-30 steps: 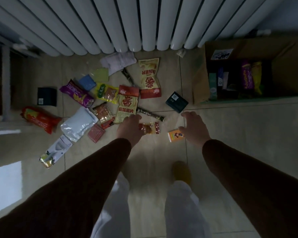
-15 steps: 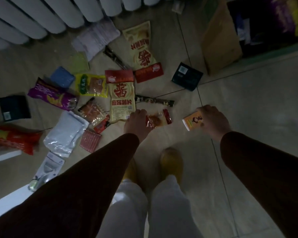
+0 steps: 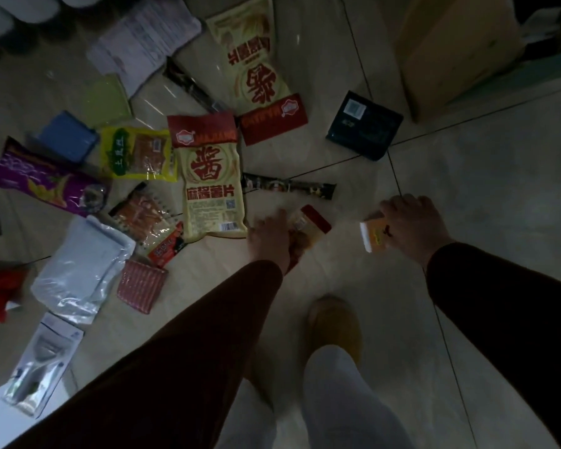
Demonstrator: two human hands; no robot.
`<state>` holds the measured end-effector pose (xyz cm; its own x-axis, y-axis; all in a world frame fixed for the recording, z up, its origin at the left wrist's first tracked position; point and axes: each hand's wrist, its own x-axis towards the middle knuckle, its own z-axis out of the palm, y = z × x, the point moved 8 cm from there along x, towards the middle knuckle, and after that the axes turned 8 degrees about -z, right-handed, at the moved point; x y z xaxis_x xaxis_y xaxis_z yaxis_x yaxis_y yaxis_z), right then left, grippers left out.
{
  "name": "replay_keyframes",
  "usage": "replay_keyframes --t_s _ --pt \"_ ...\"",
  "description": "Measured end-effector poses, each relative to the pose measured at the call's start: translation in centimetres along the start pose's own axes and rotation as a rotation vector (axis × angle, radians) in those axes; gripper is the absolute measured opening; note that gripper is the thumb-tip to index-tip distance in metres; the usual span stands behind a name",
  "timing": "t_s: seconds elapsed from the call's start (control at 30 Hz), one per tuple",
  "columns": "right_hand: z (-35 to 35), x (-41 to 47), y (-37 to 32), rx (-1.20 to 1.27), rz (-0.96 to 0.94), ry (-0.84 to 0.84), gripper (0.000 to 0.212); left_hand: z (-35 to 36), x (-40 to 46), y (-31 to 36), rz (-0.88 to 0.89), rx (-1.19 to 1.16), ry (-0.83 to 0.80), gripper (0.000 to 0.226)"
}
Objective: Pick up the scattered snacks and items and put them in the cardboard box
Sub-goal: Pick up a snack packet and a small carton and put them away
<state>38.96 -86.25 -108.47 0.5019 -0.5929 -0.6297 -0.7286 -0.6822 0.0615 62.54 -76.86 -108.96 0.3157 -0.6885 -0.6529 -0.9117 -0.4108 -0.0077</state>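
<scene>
You are in the middle of a double pick. Your right hand (image 3: pixel 413 230) has its fingers curled over the top of a small orange packet (image 3: pixel 374 236), which it grips with the white end poking out to the left of your knuckles. Your left hand (image 3: pixel 269 238) is blurred; it lies on or around a clear snack pouch with a red end (image 3: pixel 311 222), and I cannot tell whether the fingers have truly closed on it.

Just ahead of the left hand, a long dark stick pack (image 3: pixel 289 187) lies crosswise, and just to its left is the yellow chip bag with a red top (image 3: pixel 209 176). Take care not to drag either one.

The cardboard box (image 3: pixel 450 50) stands well ahead and to the right of your right hand, past the dark teal box (image 3: pixel 365 129). Only its outer wall shows here; the opening is out of view.

Next, I judge you need to make sure of the left grip, lift both items off the tile, then swing up and right so the opening comes into sight before you let go. Many packets remain on the floor, so the job is far from done.
</scene>
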Motion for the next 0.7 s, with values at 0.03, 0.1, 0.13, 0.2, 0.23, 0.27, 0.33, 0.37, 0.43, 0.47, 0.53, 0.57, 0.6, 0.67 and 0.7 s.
replay_keyframes --t_s 0.03,0.1,0.13,0.2,0.23,0.27,0.33,0.37,0.43,0.47,0.53,0.57,0.6,0.67,0.7 --pt "0.0 0.0 0.0 0.000 0.010 -0.001 0.059 0.1 -0.3 -0.3 -0.038 -0.065 -0.048 0.068" --pt "0.3 -0.2 -0.3 0.032 0.060 -0.021 0.056 0.4 -0.7 -1.1 -0.081 -0.187 -0.117 0.051" --pt "0.7 -0.4 -0.5 0.070 0.097 -0.041 0.057 0.5 -0.9 -1.5 -0.077 -0.239 -0.141 0.042" --pt "1.4 -1.0 -1.2 0.177 0.166 -0.065 0.058 0.5 -1.2 -2.2 -0.067 -0.375 -0.177 0.034" --pt "1.7 -1.2 -1.6 0.224 0.184 -0.066 0.058 0.4 -1.3 -2.7 -0.071 -0.442 -0.200 0.034" --pt "2.0 -1.3 -2.2 0.271 0.197 -0.071 0.057 0.3 -1.3 -3.1 -0.074 -0.492 -0.220 0.034" --pt "2.5 -1.1 -3.0 0.385 0.240 -0.074 0.058 0.2 -1.2 -4.2 -0.082 -0.577 -0.223 0.026" --pt "2.8 -0.9 -3.3 0.444 0.269 -0.085 0.060 0.1 -1.2 -4.9 -0.099 -0.624 -0.210 0.019" --pt "3.7 -0.4 -4.2 0.552 0.324 -0.110 0.064 0.1 -1.3 -6.5 -0.148 -0.705 -0.182 0.016" --pt "4.0 -0.1 -4.7 0.594 0.344 -0.107 0.064 0.0 -1.4 -7.2 -0.169 -0.738 -0.169 0.025" --pt "4.2 0.1 -5.5 0.654 0.385 -0.084 0.063 -0.3 -1.6 -8.2 -0.187 -0.802 -0.165 0.047" --pt "4.1 0.1 -6.0 0.678 0.405 -0.055 0.061 -0.4 -1.6 -8.4 -0.193 -0.839 -0.167 0.055" --pt "3.7 -0.1 -6.5 0.703 0.424 -0.014 0.058 -0.4 -1.5 -8.6 -0.205 -0.869 -0.167 0.057" --pt "2.7 -0.4 -7.5 0.746 0.449 0.075 0.054 -0.5 -1.3 -9.0 -0.236 -0.902 -0.144 0.050" --pt "2.1 -0.6 -8.0 0.742 0.443 0.121 0.057 -0.6 -1.2 -9.2 -0.253 -0.907 -0.123 0.042"
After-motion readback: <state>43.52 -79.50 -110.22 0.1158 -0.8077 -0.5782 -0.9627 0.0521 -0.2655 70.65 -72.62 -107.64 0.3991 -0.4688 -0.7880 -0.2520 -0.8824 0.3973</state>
